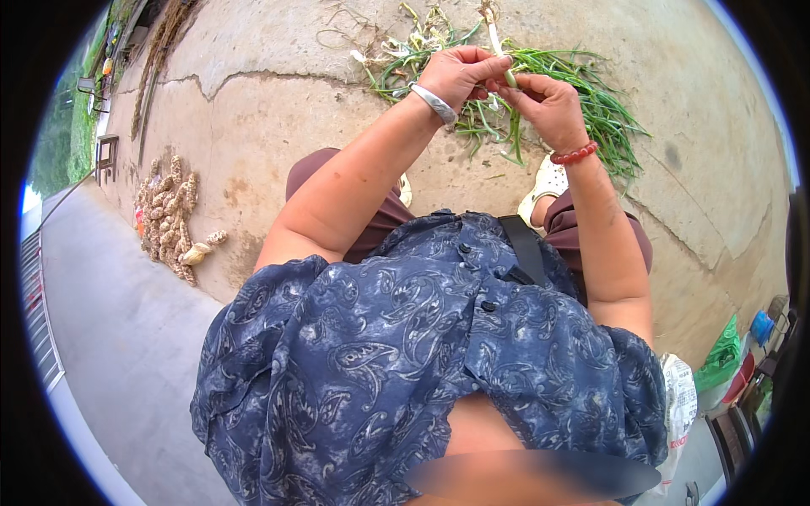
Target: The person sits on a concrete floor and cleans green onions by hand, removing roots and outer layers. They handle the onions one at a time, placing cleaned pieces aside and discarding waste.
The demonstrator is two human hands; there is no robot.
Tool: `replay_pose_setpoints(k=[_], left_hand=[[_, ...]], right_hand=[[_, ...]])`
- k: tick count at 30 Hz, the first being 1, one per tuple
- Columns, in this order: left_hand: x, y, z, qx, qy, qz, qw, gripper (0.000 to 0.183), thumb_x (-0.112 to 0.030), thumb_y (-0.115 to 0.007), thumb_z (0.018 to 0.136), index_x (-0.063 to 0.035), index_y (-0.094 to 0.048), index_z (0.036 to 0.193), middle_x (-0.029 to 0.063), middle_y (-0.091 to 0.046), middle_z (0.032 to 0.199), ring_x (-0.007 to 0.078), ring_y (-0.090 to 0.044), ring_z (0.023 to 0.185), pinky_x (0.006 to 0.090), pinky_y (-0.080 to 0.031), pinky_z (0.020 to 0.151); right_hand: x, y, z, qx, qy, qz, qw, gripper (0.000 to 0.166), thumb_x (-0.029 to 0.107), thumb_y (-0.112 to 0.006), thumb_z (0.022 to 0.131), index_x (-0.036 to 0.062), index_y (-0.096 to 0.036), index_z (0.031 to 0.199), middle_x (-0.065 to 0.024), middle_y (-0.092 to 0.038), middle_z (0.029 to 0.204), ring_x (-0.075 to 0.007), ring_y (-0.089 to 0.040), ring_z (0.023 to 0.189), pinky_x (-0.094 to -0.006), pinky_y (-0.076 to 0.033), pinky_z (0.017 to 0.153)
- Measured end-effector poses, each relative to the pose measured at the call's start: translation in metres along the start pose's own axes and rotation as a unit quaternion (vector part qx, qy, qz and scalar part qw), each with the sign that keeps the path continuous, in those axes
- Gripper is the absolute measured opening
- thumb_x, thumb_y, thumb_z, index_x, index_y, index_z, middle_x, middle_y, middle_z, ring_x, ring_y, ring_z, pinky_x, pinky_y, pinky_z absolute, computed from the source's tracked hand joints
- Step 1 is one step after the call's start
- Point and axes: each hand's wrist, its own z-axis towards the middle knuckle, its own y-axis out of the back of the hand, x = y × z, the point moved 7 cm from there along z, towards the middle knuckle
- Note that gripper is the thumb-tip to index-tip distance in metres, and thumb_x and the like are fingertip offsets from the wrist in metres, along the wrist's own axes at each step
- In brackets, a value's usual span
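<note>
Both hands meet over the concrete floor, above a spread of greens. My left hand (pixel 459 76), with a silver bangle at the wrist, pinches a green onion (pixel 493 35) along its pale stem. The root end points away from me. My right hand (pixel 549 107), wearing a red bead bracelet, has its fingertips at the stem's near, greener end. Below and to the right lies a heap of green onions (pixel 595 104) with long green leaves. A looser tangle of leaves, pale stems and dry strands (pixel 411 60) lies left of the hands.
My feet, in cream perforated clogs (pixel 545 185), flank the near side of the greens. Pale, knobbly cob-like pieces (pixel 168 212) are piled at left. A small stool (pixel 106 158) stands beyond them. White (pixel 678 398) and green (pixel 721 357) plastic bags are at lower right. Cracks cross the concrete (pixel 253 133).
</note>
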Motion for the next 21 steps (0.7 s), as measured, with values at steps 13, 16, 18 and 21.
replay_pose_setpoints(k=[13, 16, 18, 21], left_hand=[[-0.009, -0.002, -0.001, 0.017, -0.079, 0.083, 0.993, 0.015, -0.019, -0.058, 0.074, -0.0036, -0.058, 0.076, 0.0011, -0.058, 0.066, 0.0037, -0.048, 0.052, 0.0155, -0.040, 0.047], [-0.013, -0.003, -0.003, 0.009, -0.111, 0.109, 0.988, 0.016, -0.019, -0.058, 0.075, -0.0029, -0.058, 0.075, 0.0020, -0.058, 0.066, 0.0039, -0.048, 0.050, 0.0154, -0.039, 0.047], [-0.014, -0.002, -0.002, 0.000, -0.114, 0.119, 0.986, 0.016, -0.019, -0.058, 0.075, -0.0022, -0.058, 0.075, 0.0015, -0.057, 0.064, 0.0038, -0.047, 0.050, 0.0153, -0.038, 0.046], [-0.018, 0.000, -0.002, -0.006, -0.139, 0.134, 0.981, 0.018, -0.019, -0.058, 0.075, -0.0012, -0.057, 0.074, 0.0001, -0.055, 0.061, 0.0035, -0.045, 0.048, 0.0151, -0.037, 0.044]], right_hand=[[-0.002, -0.004, -0.001, 0.072, -0.071, 0.069, 0.993, 0.019, 0.015, -0.061, 0.071, 0.0012, -0.061, 0.084, 0.0012, -0.059, 0.068, -0.0028, -0.048, 0.060, -0.0174, -0.040, 0.055], [-0.004, -0.005, -0.002, 0.087, -0.094, 0.092, 0.988, 0.023, 0.014, -0.062, 0.070, 0.0001, -0.059, 0.088, -0.0004, -0.059, 0.072, -0.0038, -0.050, 0.064, -0.0172, -0.041, 0.059], [-0.002, -0.007, -0.002, 0.094, -0.093, 0.136, 0.982, 0.027, 0.012, -0.063, 0.069, -0.0009, -0.057, 0.092, -0.0022, -0.059, 0.076, -0.0050, -0.052, 0.068, -0.0178, -0.042, 0.062], [0.000, -0.010, -0.003, 0.109, -0.102, 0.158, 0.976, 0.030, 0.010, -0.064, 0.068, -0.0018, -0.055, 0.094, -0.0041, -0.059, 0.080, -0.0069, -0.053, 0.073, -0.0189, -0.043, 0.066]])
